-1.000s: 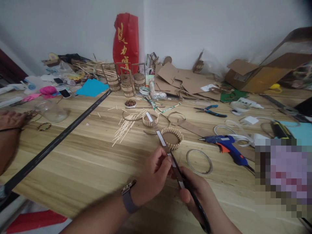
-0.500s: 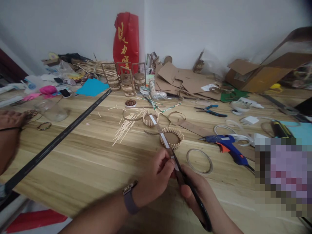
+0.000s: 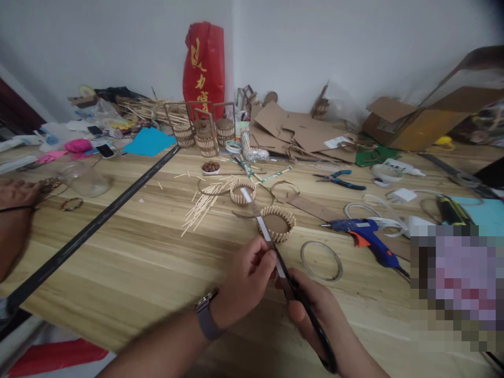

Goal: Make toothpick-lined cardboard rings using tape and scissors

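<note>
My left hand [image 3: 252, 278], with a watch on the wrist, pinches a narrow brown strip [image 3: 263, 229] that has white patches along it. Black-handled scissors [image 3: 321, 328] are in my right hand [image 3: 315, 299], their blades lying along the lower part of the strip. The strip's far end reaches over a small round basket [image 3: 238, 192] edged with short sticks. A larger round stick-edged piece [image 3: 280, 224] lies just beyond my hands. Loose pale sticks [image 3: 202, 206] are spread left of the small basket.
A blue glue gun [image 3: 364, 231], a tape roll [image 3: 322, 261] and pliers [image 3: 340, 180] lie to the right. Small lidded baskets [image 3: 207, 139] stand before a red bag [image 3: 205, 68]. Another person's hand [image 3: 18, 197] rests at the left edge, near a jar [image 3: 84, 179].
My left hand has shifted slightly left and up with the strip. My right hand and the scissors have moved slightly left.
</note>
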